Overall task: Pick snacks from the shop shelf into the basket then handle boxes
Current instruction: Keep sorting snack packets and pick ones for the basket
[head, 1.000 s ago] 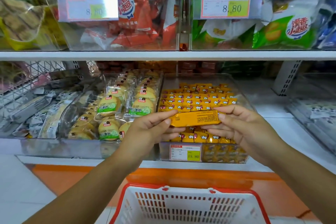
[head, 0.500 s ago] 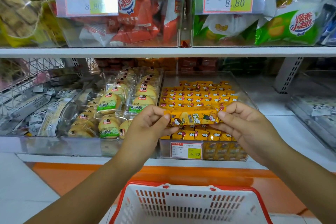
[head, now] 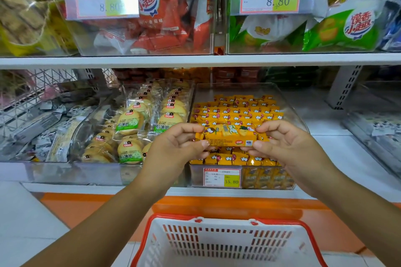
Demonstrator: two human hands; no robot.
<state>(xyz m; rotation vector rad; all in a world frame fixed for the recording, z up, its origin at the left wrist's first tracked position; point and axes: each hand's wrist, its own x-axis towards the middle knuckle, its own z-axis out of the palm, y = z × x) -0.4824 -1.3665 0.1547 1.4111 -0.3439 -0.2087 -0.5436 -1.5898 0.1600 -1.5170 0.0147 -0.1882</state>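
Pinching snack pack (head: 230, 136): left hand (head: 173, 147); right hand (head: 288, 145); bin (head: 195, 176) behind; basket (head: 225, 243) below

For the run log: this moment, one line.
left hand: pinches yellow snack pack | right hand: pinches other end | basket: below hands

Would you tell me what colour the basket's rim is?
The basket rim is red; head view.

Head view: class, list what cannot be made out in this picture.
All head view.
- White slotted plastic basket with red rim: bottom cut off by frame edge; contents unknown.
- Pale price label on upper left clear bin: glare hides small print.
- Yellow rectangular snack packet: ends covered by left hand and right hand; text too small.
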